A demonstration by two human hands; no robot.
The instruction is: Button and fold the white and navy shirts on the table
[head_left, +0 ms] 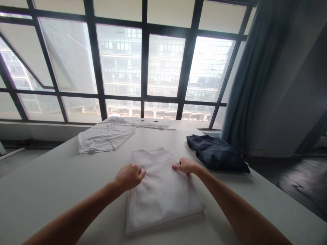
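Observation:
A folded white garment [160, 190] lies on the white table [51, 183] right in front of me, on top of a stack of folded white fabric. My left hand [129, 176] rests on its left edge with the fingers curled in. My right hand [185, 166] presses on its right edge, fingers bent and pinched against the cloth. Both hands sit about halfway along the garment's length.
An unfolded white shirt [107, 136] lies spread at the far left of the table. A dark blue folded garment [217, 153] sits at the right edge. Large windows [163, 68] stand behind the table, with a blue-grey curtain [255, 78] at right.

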